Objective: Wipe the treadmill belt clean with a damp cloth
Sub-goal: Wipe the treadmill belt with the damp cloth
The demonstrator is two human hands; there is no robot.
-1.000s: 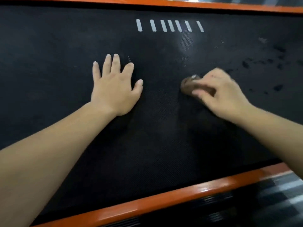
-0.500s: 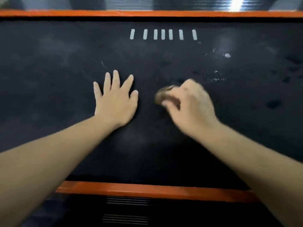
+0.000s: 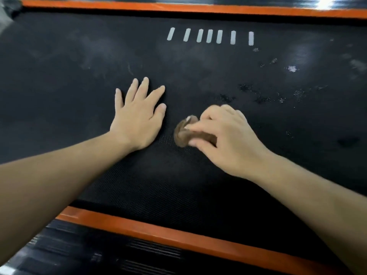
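You have the broad black belt right across your view, and by the look of it much is not yet wiped, so work in long overlapping strokes rather than scrubbing one patch. Your left hand lies flat on the belt, fingers straight and spread, just left of the work. Lean on it so the belt cannot creep under the strokes (a belt that rolls would, I judge, carry the dirt along with it). Your right hand has fingers and thumb curled round the brown cloth, which is bunched small and pressed on the belt near the middle, just right of the left thumb. Open the wad out if you can, since only a small face of it meets the belt.

The near rail and the far rail, both orange, bound the belt, with a dark ribbed deck nearer than the near one. A pale dusty haze at the far left looks unwiped, so carry your strokes there. A row of white dashes is printed toward the far side. To the right, small wet specks glint. Little of the room shows.
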